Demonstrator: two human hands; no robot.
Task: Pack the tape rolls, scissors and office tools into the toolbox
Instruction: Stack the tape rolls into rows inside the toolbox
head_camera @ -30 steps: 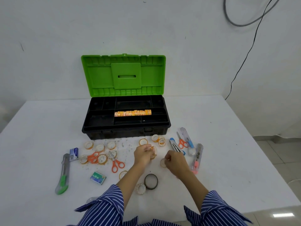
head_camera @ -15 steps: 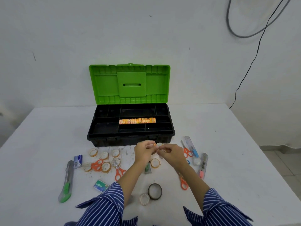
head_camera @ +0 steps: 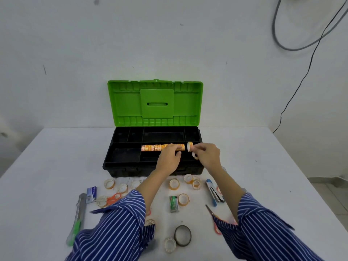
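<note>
Tape-stacking is the step: over the open toolbox (head_camera: 131,167) our right hand (head_camera: 207,157) pinches a tape roll (head_camera: 189,146) at the row's (head_camera: 162,147) end, another tucked beneath; our left hand (head_camera: 169,159) curls onto the row. Next we seat it flush, upright

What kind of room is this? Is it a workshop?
Hard to say; probably a plain workroom or office. It has bare white walls, a loose cable hanging on one, and a white table with a toolbox and office tools.
</note>
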